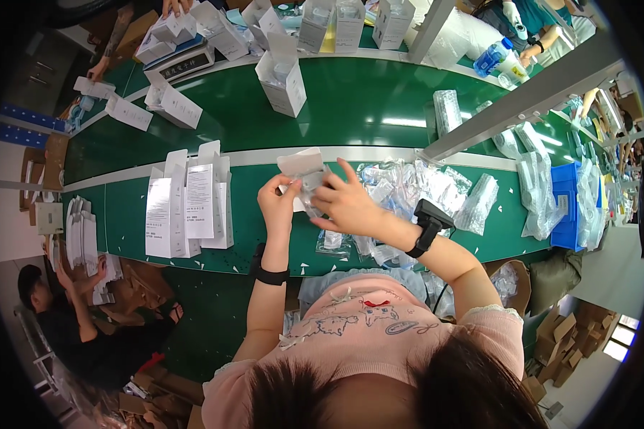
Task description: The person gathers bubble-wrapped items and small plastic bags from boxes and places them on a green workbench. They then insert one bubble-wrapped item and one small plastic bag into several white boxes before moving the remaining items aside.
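In front of me, above the green bench, I hold a small white box (300, 163) with its flap up. My left hand (273, 204) grips it from the left side, thumb and fingers closed. My right hand (350, 202) is at the box's right side, its fingers bent on a clear plastic bag (309, 199) at the opening. One finger of that hand sticks up. How far the bag sits inside the box is hidden by my fingers. Just right of my hands lies a pile of clear plastic bags (401, 179) with small parts in them.
Several white boxes (166, 214) stand at left on the bench. An open white box (283, 82) rests on the green belt beyond the pale rail. Bubble-wrap pouches (477, 204) and a blue bin (565, 204) are at right, under a slanting metal post (522, 107). Other people work nearby.
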Demonstrator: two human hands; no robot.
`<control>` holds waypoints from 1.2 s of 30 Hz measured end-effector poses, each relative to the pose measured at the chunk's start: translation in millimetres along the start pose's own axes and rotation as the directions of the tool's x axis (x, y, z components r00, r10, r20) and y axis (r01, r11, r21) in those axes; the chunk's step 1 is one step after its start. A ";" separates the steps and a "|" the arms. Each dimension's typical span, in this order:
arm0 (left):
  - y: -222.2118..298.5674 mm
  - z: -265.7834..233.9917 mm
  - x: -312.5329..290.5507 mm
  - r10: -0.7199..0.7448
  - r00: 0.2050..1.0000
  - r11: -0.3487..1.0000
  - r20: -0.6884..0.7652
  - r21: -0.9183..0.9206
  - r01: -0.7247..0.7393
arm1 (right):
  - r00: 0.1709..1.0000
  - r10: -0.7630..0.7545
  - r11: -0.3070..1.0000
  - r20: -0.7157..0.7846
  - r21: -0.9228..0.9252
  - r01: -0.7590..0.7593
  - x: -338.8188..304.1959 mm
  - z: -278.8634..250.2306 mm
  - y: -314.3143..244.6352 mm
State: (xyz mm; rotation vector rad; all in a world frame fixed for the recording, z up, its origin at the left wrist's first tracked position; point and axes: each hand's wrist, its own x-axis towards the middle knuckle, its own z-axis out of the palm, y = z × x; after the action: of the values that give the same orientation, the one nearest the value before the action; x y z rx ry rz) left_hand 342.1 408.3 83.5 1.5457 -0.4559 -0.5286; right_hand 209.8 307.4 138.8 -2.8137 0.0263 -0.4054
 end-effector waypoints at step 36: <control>-75.7 -17.1 17.5 -0.253 0.881 0.744 0.401 0.663 -0.087 | 0.244 0.939 0.209 -0.243 -0.161 -0.965 3.1 30.8 266.8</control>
State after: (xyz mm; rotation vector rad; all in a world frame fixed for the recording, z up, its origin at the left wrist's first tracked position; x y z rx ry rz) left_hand 363.7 415.2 7.2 2.1412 -1.0436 -0.8883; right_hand 227.8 61.2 33.0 -2.3199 1.9138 -0.1870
